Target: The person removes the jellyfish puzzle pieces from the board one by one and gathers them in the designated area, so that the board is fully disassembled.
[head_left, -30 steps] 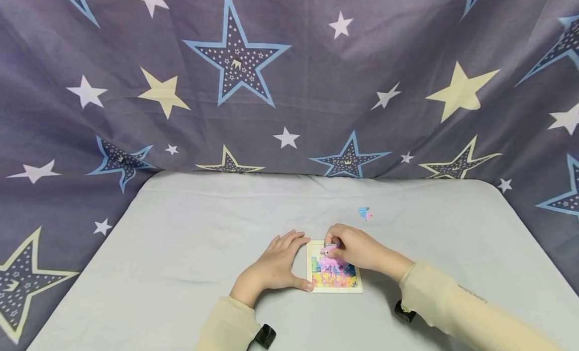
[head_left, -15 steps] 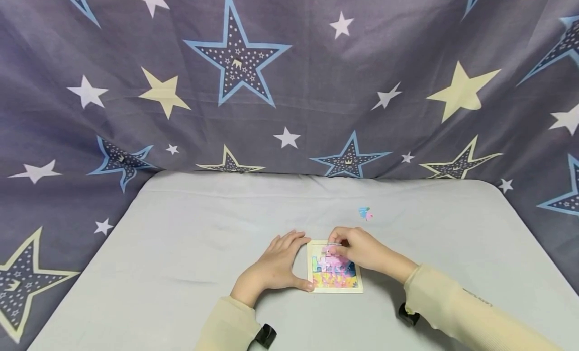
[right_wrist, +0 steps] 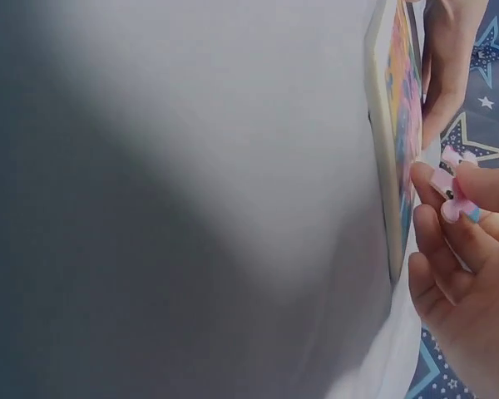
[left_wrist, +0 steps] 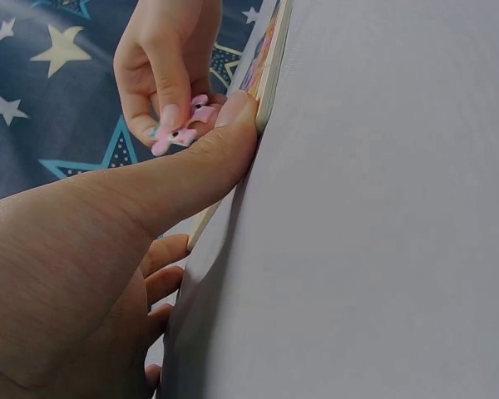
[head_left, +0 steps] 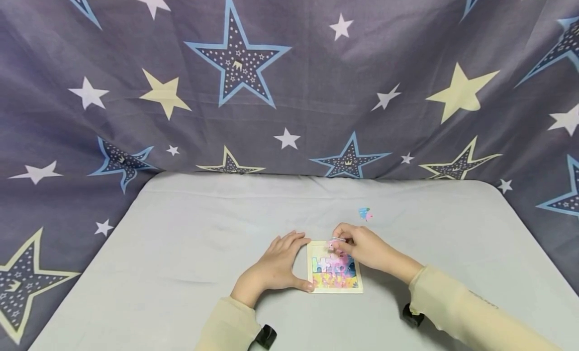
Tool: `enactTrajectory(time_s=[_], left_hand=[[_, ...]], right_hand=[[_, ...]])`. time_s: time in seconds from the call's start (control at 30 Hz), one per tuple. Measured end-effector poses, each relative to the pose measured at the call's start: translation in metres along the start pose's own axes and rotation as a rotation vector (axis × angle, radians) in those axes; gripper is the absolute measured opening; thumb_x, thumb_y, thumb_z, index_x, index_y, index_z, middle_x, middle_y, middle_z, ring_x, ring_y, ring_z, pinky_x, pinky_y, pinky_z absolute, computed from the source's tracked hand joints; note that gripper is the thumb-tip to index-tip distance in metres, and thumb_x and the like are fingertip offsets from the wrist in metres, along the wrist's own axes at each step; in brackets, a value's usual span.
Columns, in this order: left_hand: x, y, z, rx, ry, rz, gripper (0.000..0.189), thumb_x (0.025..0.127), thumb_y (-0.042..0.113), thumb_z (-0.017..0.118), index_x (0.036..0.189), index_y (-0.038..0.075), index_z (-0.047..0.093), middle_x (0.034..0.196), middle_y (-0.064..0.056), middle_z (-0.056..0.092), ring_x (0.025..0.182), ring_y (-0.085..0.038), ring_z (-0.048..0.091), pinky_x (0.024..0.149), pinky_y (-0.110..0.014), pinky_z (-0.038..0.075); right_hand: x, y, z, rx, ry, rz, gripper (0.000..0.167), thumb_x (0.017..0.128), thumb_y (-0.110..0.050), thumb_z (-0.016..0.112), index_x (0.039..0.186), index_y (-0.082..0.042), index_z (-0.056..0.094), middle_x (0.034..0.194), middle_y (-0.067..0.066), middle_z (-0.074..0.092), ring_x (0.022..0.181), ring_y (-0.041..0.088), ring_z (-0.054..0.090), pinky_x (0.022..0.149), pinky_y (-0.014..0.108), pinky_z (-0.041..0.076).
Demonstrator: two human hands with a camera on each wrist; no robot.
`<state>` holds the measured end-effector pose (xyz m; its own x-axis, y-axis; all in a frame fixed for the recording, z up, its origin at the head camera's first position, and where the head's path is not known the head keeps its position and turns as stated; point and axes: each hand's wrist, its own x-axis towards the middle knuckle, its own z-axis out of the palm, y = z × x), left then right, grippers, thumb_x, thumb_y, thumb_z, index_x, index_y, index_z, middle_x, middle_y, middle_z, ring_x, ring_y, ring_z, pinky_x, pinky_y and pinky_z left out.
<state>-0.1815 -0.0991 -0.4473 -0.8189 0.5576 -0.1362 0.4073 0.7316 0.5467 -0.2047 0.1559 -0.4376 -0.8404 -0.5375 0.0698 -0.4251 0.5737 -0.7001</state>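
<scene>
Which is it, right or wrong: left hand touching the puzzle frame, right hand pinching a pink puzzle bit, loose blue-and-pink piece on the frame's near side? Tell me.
Wrong about the loose blue-and-pink piece: the head view shows it beyond the puzzle frame. The rest stands.

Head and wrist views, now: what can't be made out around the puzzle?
- Pink piece: part of its face, covered by the right hand, head view.
- Loose blue-and-pink piece: print too small to read, head view.
- Puzzle frame: most of its picture, left wrist view; steep angle, left hand in front.
- Left hand: cut off by the top edge, right wrist view.
- Sleeve lettering: too small, head view.
</scene>
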Motion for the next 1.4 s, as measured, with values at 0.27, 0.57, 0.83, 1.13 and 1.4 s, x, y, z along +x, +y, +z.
enactTrajectory(time_s=[0.27, 0.57, 0.83, 1.13, 1.4], left_hand=[[0.000, 0.000, 0.001, 0.000, -0.001, 0.000, 0.106, 0.067, 0.055, 0.086, 0.151, 0.011, 0.037, 0.159, -0.009, 0.029, 0.149, -0.030, 0.015, 0.121, -0.052, 0.007], [0.000, 0.001, -0.001, 0.003, 0.001, -0.006, 0.106, 0.067, 0.055, 0.086, 0.151, 0.011, 0.037, 0.159, -0.009, 0.028, 0.150, -0.030, 0.015, 0.121, -0.052, 0.006], [-0.001, 0.001, 0.000, -0.008, 0.004, -0.004, 0.107, 0.067, 0.055, 0.086, 0.151, 0.010, 0.037, 0.158, -0.010, 0.029, 0.149, -0.031, 0.016, 0.121, -0.053, 0.006], [-0.001, 0.001, 0.000, -0.003, -0.002, -0.002, 0.107, 0.068, 0.055, 0.085, 0.151, 0.010, 0.036, 0.159, -0.010, 0.028, 0.150, -0.030, 0.015, 0.121, -0.052, 0.005], [0.000, 0.000, 0.001, -0.014, 0.002, -0.006, 0.105, 0.068, 0.053, 0.086, 0.151, 0.011, 0.037, 0.158, -0.009, 0.029, 0.149, -0.030, 0.016, 0.121, -0.052, 0.007]], right_hand=[[-0.010, 0.007, -0.012, -0.032, 0.067, 0.047, 0.007, 0.096, -0.021, 0.067, 0.098, -0.014, 0.067, 0.088, -0.008, 0.067, 0.069, 0.009, 0.051, 0.061, 0.024, 0.045], [-0.014, 0.032, -0.028, -0.144, 0.228, 0.090, 0.008, 0.085, -0.016, 0.078, 0.091, -0.014, 0.073, 0.080, -0.008, 0.065, 0.070, 0.010, 0.053, 0.064, 0.028, 0.048], [-0.015, 0.055, -0.051, -0.183, 0.324, 0.194, 0.011, 0.087, -0.015, 0.077, 0.093, -0.009, 0.072, 0.077, -0.001, 0.067, 0.065, 0.013, 0.054, 0.060, 0.030, 0.047], [-0.015, 0.068, -0.066, -0.236, 0.375, 0.249, 0.017, 0.089, -0.017, 0.075, 0.101, -0.005, 0.071, 0.076, 0.003, 0.068, 0.064, 0.016, 0.057, 0.060, 0.034, 0.045], [-0.016, 0.073, -0.073, -0.273, 0.389, 0.279, 0.022, 0.091, -0.018, 0.073, 0.107, -0.004, 0.069, 0.078, 0.006, 0.069, 0.063, 0.017, 0.057, 0.059, 0.036, 0.045]])
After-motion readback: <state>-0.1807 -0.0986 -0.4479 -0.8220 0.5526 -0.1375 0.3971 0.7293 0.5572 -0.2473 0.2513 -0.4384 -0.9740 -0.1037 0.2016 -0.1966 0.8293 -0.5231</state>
